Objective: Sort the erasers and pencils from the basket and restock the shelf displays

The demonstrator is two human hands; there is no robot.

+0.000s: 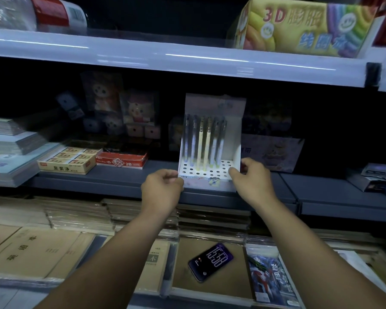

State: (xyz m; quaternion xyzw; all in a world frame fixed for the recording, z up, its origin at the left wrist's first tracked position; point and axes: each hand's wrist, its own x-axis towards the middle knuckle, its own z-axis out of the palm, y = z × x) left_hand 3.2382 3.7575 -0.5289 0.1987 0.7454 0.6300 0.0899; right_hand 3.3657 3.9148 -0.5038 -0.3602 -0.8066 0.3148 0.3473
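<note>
Your left hand (163,186) and right hand (252,179) pinch the front corners of the mid-frame pencil display (210,171): light, flimsy card, tippy with upright pencils (203,141), so hold low.

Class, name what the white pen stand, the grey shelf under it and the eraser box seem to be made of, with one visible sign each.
The pen stand: matt white card, most likely; folded walls and punched holes.
The grey shelf: probably painted metal; smooth, straight thin edge, faint sheen.
The eraser box: printed cardboard, slightly glossy; a folded open tray.
</note>
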